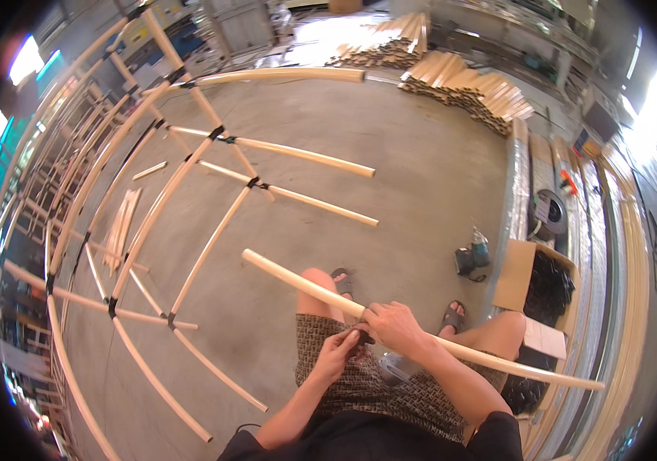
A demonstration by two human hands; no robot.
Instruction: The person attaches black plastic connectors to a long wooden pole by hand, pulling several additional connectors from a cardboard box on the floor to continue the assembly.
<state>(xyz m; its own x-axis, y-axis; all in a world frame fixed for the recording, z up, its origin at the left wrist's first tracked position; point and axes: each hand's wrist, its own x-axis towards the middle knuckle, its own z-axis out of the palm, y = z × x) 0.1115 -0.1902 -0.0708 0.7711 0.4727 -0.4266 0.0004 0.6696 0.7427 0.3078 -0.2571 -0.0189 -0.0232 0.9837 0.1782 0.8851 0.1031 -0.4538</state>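
A long beige pipe (305, 286) crosses in front of me above my lap, slanting down from left to right. My right hand (396, 326) is closed over the middle of it. Just below the pipe, my left hand (334, 356) pinches a small black pipe joint piece (365, 336). The fingertips of both hands meet around this piece and partly hide it, so I cannot tell how it sits on the pipe. A grey tool-like object (394, 369) lies in my lap, partly covered by my right forearm.
To the left stands a frame of beige pipes (221, 234) with black joints. An open cardboard box (514, 276) of black parts is at my right, beside long wrapped pipes (605, 253). A cordless drill (480, 247) stands on the floor. Pipe stacks (463, 81) lie behind.
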